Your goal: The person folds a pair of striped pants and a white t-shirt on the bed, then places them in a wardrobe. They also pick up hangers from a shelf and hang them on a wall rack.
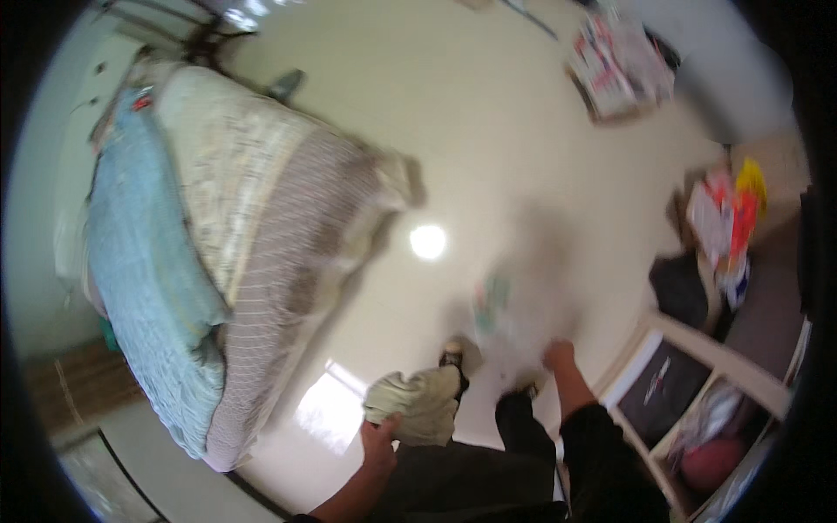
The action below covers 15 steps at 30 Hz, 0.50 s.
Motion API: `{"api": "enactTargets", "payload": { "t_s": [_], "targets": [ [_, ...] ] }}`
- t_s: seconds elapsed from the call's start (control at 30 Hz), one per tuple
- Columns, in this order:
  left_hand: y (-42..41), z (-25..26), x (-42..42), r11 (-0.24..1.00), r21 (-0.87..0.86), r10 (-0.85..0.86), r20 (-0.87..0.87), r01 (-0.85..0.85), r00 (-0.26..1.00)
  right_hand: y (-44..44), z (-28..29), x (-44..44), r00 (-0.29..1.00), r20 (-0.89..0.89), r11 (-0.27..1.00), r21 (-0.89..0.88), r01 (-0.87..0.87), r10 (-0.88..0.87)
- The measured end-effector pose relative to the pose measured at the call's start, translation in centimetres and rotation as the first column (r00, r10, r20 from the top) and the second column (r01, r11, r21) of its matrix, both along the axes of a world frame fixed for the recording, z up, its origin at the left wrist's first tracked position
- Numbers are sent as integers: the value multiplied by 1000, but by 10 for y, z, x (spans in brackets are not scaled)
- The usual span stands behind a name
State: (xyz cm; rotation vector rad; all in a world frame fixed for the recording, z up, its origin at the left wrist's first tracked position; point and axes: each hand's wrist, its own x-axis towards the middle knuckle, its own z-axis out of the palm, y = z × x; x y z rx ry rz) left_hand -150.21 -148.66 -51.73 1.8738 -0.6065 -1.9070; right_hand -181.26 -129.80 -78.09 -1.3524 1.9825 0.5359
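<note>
My left hand [380, 443] grips a crumpled khaki cloth [422, 404] by its lower left edge, and the cloth hangs over my dark trousers and one foot. My right hand [561, 356] is closed at the upper edge of a blurred, see-through plastic bag [523, 327] with green and white marks. The bag hangs above the pale glossy floor, in front of my right foot. Motion blur hides the bag's outline and what it holds.
A bed with a striped bedspread [294, 216] and a light blue blanket [153, 261] stands at the left. At the right are an open wooden shelf unit [703, 346] and colourful plastic bags [716, 209]. A printed bag [611, 68] lies on the floor at the upper right.
</note>
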Motion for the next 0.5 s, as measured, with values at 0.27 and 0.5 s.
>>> {"api": "enactTargets", "payload": {
  "t_s": [0.27,0.5],
  "targets": [
    [-54,104,36,985,-107,116,-144,-132,983,-209,238,21,869,212,649,-592,478,-447],
    [-100,157,74,842,-311,441,-73,-441,894,-443,431,118,941,224,-26,-971,238,254]
  ]
}}
